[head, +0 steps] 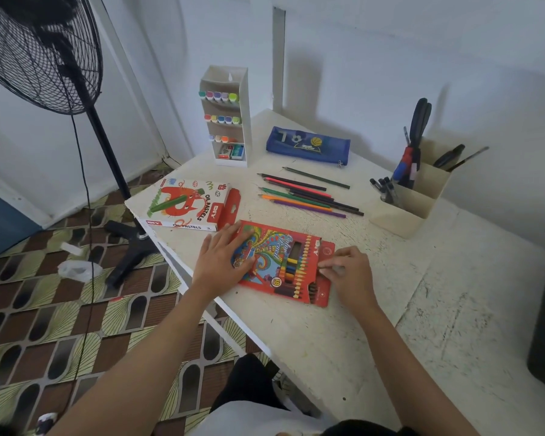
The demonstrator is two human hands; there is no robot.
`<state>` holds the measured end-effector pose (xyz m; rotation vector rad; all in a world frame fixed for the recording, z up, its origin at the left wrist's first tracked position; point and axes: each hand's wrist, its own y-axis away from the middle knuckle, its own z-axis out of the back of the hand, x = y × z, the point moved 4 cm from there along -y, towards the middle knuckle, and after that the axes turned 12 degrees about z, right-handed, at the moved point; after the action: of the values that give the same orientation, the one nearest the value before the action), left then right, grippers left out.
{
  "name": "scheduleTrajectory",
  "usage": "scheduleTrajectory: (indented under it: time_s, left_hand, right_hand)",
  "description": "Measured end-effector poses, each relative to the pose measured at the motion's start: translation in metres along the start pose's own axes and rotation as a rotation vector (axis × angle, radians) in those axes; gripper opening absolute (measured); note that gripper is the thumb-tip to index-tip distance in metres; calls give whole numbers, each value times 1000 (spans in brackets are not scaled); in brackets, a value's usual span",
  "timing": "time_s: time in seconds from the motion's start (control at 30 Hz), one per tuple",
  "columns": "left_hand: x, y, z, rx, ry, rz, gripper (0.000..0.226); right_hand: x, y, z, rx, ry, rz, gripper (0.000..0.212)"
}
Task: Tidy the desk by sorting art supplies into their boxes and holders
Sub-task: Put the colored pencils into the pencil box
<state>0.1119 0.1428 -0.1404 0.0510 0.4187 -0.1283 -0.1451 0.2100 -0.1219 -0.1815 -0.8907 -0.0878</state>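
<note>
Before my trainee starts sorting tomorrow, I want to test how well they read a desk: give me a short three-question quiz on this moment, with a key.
1. True or false: the left hand lies flat on the coloured pencil box.
2. Where do the loose coloured pencils lie? A) inside the blue pencil case B) on the desk beyond the pencil box C) in the beige holder
3. What stands in the top tiers of the white organizer?

Key: 1. True. 2. B. 3. Markers with coloured caps. The right hand works at the box's open end, pinching something thin that I cannot identify.
</note>
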Motion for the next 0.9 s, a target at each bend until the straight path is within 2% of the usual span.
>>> scheduleTrajectory:
  time_s: [0.23, 0.6, 0.77, 0.9]
  left_hand:
    - [0, 0, 0, -1, -7, 3, 75]
    - [-1, 1, 0, -7, -14, 1, 74]
    - [-3, 3, 3, -8, -4, 12, 75]
    - [-4, 3, 3, 8, -15, 25, 77]
  right_hand:
    - [-2, -6, -8, 59, 149, -63, 13]
    - [-1, -8, -1, 69, 78, -69, 14]
    - [1, -29, 22, 49, -21, -52, 11]
    - [10, -62, 30, 22, -3, 13, 13]
